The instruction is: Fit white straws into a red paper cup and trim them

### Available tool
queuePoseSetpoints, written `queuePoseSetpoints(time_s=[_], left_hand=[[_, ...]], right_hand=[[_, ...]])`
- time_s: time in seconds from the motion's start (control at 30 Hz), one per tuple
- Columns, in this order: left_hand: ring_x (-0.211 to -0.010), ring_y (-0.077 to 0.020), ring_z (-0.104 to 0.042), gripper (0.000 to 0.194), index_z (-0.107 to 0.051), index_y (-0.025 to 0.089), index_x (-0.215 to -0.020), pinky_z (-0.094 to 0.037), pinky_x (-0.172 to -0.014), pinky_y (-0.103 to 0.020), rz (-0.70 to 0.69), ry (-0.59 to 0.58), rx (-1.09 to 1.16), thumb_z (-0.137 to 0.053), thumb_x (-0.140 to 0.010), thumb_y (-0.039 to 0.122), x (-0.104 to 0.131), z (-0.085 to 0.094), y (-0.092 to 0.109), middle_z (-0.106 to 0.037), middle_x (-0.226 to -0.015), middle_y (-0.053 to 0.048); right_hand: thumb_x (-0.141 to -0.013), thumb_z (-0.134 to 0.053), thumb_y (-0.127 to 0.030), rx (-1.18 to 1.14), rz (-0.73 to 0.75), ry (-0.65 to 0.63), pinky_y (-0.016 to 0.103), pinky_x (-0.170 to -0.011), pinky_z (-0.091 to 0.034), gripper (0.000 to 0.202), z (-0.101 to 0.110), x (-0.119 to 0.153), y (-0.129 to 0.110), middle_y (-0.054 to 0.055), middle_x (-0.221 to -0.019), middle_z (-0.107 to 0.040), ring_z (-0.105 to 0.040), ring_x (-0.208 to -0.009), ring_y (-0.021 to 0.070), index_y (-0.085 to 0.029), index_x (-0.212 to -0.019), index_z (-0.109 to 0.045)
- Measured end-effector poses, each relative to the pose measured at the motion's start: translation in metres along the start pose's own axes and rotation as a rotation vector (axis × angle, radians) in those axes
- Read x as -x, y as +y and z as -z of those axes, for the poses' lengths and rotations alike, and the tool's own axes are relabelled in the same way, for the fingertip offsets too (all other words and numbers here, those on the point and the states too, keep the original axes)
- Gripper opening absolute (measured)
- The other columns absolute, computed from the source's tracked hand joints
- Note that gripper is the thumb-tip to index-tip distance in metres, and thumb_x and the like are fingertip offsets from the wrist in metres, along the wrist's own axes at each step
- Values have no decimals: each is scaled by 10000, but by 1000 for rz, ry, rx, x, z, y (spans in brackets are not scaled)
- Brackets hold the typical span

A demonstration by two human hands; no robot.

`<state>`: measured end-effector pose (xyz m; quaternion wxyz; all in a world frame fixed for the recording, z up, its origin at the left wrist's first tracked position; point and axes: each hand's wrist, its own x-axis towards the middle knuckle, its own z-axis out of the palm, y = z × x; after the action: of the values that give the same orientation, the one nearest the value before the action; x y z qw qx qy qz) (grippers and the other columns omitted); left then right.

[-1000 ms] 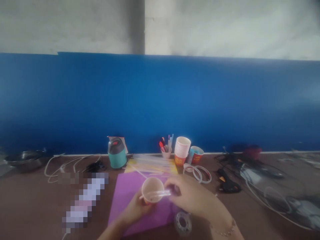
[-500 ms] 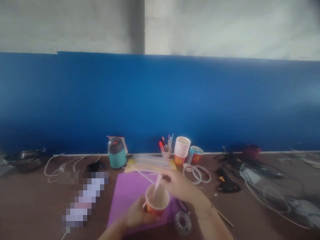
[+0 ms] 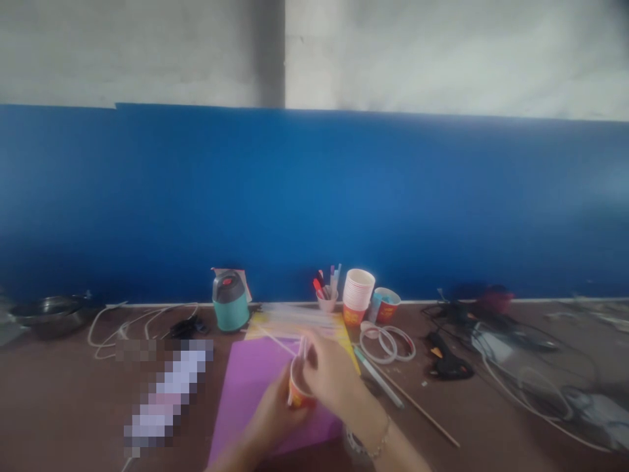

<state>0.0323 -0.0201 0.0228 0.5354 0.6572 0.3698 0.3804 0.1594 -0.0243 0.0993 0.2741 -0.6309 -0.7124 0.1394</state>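
Note:
My left hand [image 3: 269, 410] is wrapped round the side of a red and yellow paper cup [image 3: 301, 395], held above a purple sheet [image 3: 255, 373]. My right hand [image 3: 331, 377] reaches over the cup's mouth, its fingers pinching a pale straw [image 3: 301, 346] at the rim. The lower part of that straw is hidden by the cup and fingers. Behind the hands, a yellow sheet [image 3: 351, 341] bears several whitish strips. A roll of clear tape [image 3: 354, 443] lies partly under my right forearm.
To the right lie a green-capped marker [image 3: 381, 380], a thin wooden stick [image 3: 422, 413], white rings [image 3: 386, 346] and a black glue gun [image 3: 447, 357]. Stacked paper cups [image 3: 358, 295], a pen cup [image 3: 327, 300] and a teal flask [image 3: 230, 308] stand at the back, before a blue partition [image 3: 314, 196].
My right hand has moved left and down over the cup with the straw, now covering much of its mouth. The cup is turned more, and the marker and stick have come into view.

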Motion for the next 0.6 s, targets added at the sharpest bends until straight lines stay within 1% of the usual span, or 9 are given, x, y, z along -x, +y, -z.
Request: queuePoseSetpoints(time_s=[0.07, 0.17, 0.23, 0.33, 0.43, 0.5, 0.53, 0.6], left_hand=[[-992, -245, -571, 594, -486, 192, -1225, -455, -843, -292, -7, -26, 31, -681, -666, 237, 0, 1, 1, -631, -1113, -82], [-938, -230, -583, 497, -538, 174, -1154, -470, -795, -285, -3, -99, 87, -672, -681, 245, 2, 4, 5, -646, -1051, -72], [-939, -232, -581, 468, -564, 165, -1116, -464, -805, -295, 8, -142, 111, -684, -675, 266, 3, 7, 7, -648, -1026, -69], [-1035, -263, -541, 549, -556, 172, -1148, -423, -892, -337, -7, -172, 125, -718, -648, 332, 3, 10, 9, -622, -1096, -77], [-1101, -283, -504, 667, -490, 182, -1230, -395, -930, -366, -23, -205, 142, -713, -647, 417, 2, 12, 8, -581, -1176, -98], [-1117, -281, -494, 700, -436, 189, -1268, -392, -930, -366, -52, -180, 118, -691, -668, 443, 1, 13, 6, -551, -1219, -112], [-1123, -279, -489, 708, -414, 197, -1278, -389, -930, -364, -77, -133, 80, -689, -672, 439, 0, 13, 4, -535, -1238, -115], [-1098, -273, -496, 706, -419, 206, -1254, -391, -912, -358, -127, 19, -38, -714, -649, 417, -2, 13, 1, -530, -1232, -114]], right_hand=[[-705, -489, -98, -56, 48, 3, 225, -613, -369, 413, 0, 0, 0, -4, -764, -640, -571, -682, 150, -253, -1084, -544], [-683, -473, -60, -117, 124, 14, 212, -636, -375, 390, 3, 0, -2, 1, -822, -638, -561, -715, 138, -230, -1021, -568], [-667, -473, -49, -163, 157, -21, 204, -638, -378, 378, 7, 1, -2, -1, -840, -637, -557, -719, 131, -219, -989, -575], [-650, -489, -53, -236, 149, -108, 196, -614, -380, 390, 12, 1, 0, -21, -807, -637, -558, -682, 117, -226, -990, -571], [-645, -509, -77, -238, 80, -88, 199, -600, -381, 347, 13, -1, 3, -27, -755, -625, -557, -654, 118, -219, -955, -570], [-645, -513, -86, -213, 41, -54, 208, -599, -379, 341, 12, -3, 6, -29, -705, -607, -554, -646, 125, -210, -959, -560], [-645, -509, -85, -200, 31, -44, 213, -603, -377, 349, 11, -4, 7, -29, -691, -601, -554, -647, 129, -208, -969, -554], [-648, -488, -71, -176, 19, -31, 222, -620, -376, 367, 9, -6, 9, -21, -705, -601, -555, -670, 135, -202, -985, -548]])
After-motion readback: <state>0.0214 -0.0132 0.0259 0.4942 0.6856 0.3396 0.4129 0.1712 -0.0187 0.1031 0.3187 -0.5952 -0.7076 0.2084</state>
